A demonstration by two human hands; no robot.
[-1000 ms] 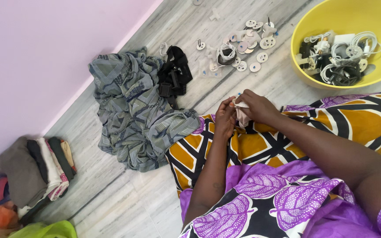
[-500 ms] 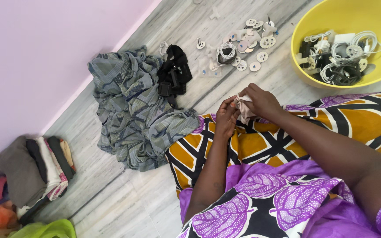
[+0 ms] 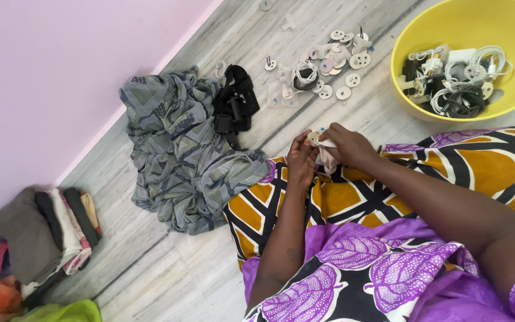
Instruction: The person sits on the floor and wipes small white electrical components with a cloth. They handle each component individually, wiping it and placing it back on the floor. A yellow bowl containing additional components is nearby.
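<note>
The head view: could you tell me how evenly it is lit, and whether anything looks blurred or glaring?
Head view: soft, even light with only faint shadows on the floor; no strong glare, even on the yellow bowl. The left hand and right hand on the pale cloth look fairly sharp; the small discs are too fine to make out.

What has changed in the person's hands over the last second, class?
The right hand dipped back down after lifting slightly, keeping its grip on the pale cloth. The left hand stayed against it, now showing a small round disc at its fingertips. The yellow bowl and grey fabric stayed put.
</note>
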